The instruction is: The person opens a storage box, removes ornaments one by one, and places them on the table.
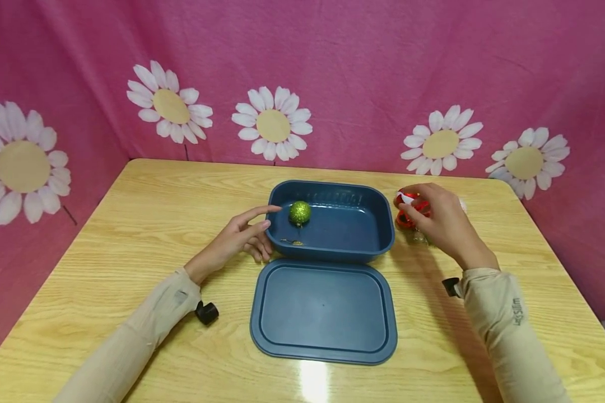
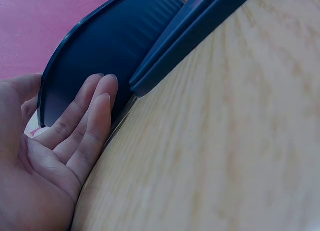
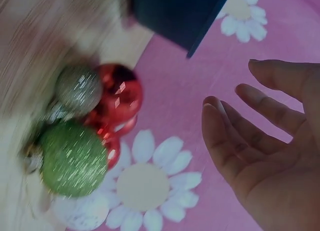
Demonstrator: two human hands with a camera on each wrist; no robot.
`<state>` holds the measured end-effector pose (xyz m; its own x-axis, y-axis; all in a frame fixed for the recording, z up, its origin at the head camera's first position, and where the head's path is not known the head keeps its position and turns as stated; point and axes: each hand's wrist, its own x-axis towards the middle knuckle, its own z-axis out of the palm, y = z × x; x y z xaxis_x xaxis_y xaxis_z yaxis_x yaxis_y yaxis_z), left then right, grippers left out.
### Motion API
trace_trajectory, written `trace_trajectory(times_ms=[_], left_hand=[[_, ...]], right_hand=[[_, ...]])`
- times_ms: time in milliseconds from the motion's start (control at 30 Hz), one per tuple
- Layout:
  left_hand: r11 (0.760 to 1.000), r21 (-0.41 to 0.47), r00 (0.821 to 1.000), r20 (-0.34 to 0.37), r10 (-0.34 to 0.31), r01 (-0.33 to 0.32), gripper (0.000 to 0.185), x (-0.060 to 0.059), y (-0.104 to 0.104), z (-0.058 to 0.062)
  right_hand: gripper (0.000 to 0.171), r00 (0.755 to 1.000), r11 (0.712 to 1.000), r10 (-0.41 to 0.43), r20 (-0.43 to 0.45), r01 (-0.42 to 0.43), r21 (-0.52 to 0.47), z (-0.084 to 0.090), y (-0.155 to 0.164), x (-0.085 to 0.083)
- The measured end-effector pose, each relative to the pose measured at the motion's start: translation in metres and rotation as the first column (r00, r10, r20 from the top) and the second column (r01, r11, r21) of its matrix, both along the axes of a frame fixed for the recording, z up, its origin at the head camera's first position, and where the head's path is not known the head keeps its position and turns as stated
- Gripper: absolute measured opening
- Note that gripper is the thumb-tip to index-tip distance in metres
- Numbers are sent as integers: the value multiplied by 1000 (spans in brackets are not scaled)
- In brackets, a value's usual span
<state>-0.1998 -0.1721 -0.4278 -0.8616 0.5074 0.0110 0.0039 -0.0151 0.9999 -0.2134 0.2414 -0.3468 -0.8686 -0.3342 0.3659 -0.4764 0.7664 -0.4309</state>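
Observation:
A dark blue rectangular container holds a glittery green bauble with a small gold piece near its left end. At its left rim rests my left hand, index finger reaching over the edge and the other fingers loosely extended along the outer wall. My right hand hovers beside a pile of baubles right of the container, fingers relaxed and apart with nothing between them. In the right wrist view the pile shows a green bauble, a silver one, shiny red ones and a white one.
A matching blue lid lies flat on the wooden table right in front of the container. A pink cloth printed with daisies hangs behind the table and at its sides.

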Motion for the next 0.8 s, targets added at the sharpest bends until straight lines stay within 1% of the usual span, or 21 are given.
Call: trace_trajectory(times_ms=[133,233,367,533,667,733,800], left_hand=[[1000,7,1000,-1,-1,1,42,0,1,1],[1000,8,1000,-2,3,-3,42,0,0,2],[1000,8,1000,-4,8,-8,43,0,0,2],[1000,6,1000,-6,9,-9,43,0,0,2],[1000,-5,1000,1,13,-13,43,2,-2,1],[1000,-7,1000,4,12,-12,43,1,-1,0],[1000,-5,1000,3,9,-9,42,1,0,-1]], right_hand=[[30,999,999,37,9,-37,-10,1,-12,2],[31,995,996,84,49,-83,-11,0,-24,3],[28,987,992,126,95,-127,6,-2,-40,3],[29,975,985,149,163,-161,59,-6,-62,2],[30,955,971,201,219,-223,81,-10,-81,1],[30,937,962,236,255,-264,77,-13,-90,2],[31,914,948,278,295,-310,68,-15,-97,2]])
